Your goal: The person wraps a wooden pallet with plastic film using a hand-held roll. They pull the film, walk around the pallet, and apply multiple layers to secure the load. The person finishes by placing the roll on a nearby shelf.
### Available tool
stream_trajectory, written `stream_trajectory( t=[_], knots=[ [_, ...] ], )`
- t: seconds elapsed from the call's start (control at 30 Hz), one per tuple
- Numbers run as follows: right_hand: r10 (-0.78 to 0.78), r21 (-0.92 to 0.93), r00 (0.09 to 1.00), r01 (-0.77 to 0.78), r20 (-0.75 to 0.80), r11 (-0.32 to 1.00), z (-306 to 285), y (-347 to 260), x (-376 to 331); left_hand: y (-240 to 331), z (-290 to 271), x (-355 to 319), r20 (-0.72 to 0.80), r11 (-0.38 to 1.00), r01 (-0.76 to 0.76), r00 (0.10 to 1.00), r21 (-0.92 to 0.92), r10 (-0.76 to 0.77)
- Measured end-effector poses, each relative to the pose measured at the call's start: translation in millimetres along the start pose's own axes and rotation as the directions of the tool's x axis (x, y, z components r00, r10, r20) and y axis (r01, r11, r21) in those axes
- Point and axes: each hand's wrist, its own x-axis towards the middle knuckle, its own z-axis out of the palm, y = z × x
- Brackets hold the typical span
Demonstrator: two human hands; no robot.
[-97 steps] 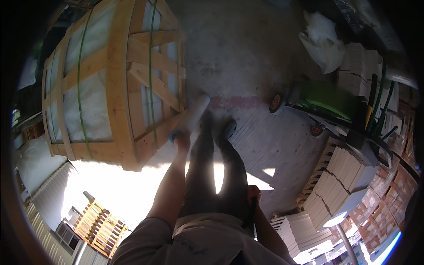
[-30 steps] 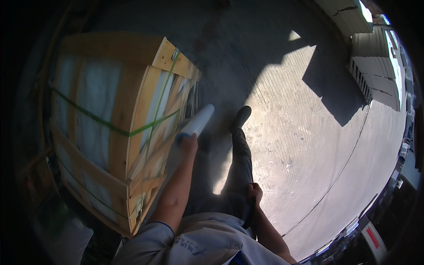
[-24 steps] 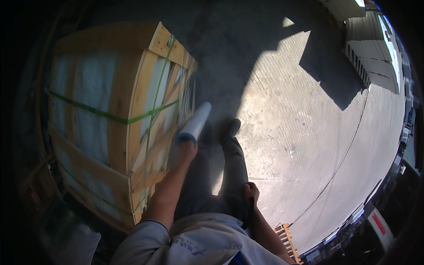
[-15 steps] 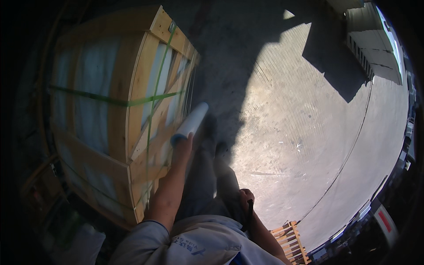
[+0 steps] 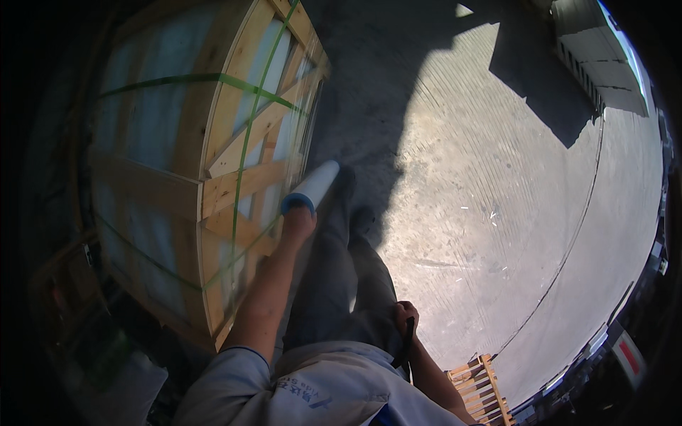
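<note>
The step in hand, as it seems, is to bring the white roll [image 5: 320,182] along the side of the wooden crate [image 5: 220,197]. The left hand [image 5: 300,223] grips this roll at its near end, just by the blue end piece [image 5: 292,203]. The roll is tilted, its far end pointing forward, and it is just beside the crate, on the right of it; whether they touch cannot be told. Whether film runs from the roll to the crate also cannot be told.

The right hand [image 5: 406,317] looks closed in a fist near the thigh; a black strap [image 5: 408,348] is against it, but whether the fingers hold this strap is not clear.

The next move, in judgement, calls for a firm left grip, the roll kept clear of the planks, and careful footing.

Counted, there are 1 roll with 1 blue end piece, 1 crate, 3 green bands [image 5: 238,82] visible around the crate, 1 black strap, 2 hands, and 1 slatted pallet [image 5: 484,390] at the lower edge.
</note>
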Motion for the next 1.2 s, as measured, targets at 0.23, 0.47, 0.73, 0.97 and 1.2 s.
stream_trajectory(
  t=[0.23, 0.47, 0.73, 0.97, 1.2],
  knots=[
    [0.247, 0.116, 0.969, -0.244, -0.015, 0.963, 54.0, 44.8, -28.0, -39.3, 50.2, -24.5, 0.072, 0.990, -0.053, 0.996, 0.133, 0.044],
    [0.248, 0.055, 0.968, -0.246, -0.035, 0.968, 136.2, 75.6, -70.1, -93.8, 114.6, -10.1, -0.036, 0.547, 0.448, 0.750, -0.708, -0.661],
    [0.380, 0.175, 0.924, -0.368, -0.043, 0.913, 185.4, 75.9, -126.9, -125.5, 110.0, -93.6, 0.006, 0.998, 0.007, 1.000, -0.056, -0.006],
    [0.116, 0.194, 0.991, -0.102, -0.066, 0.976, 225.1, 87.3, -166.9, -136.6, 113.9, -129.1, 0.255, 0.943, -0.296, 0.934, 0.151, 0.252],
    [0.374, 0.439, 0.924, -0.372, 0.085, 0.818, 298.9, 152.1, -197.5, -133.8, 165.5, -123.5, 0.033, 0.668, 0.456, 0.839, -0.588, -0.544]
  ],
)
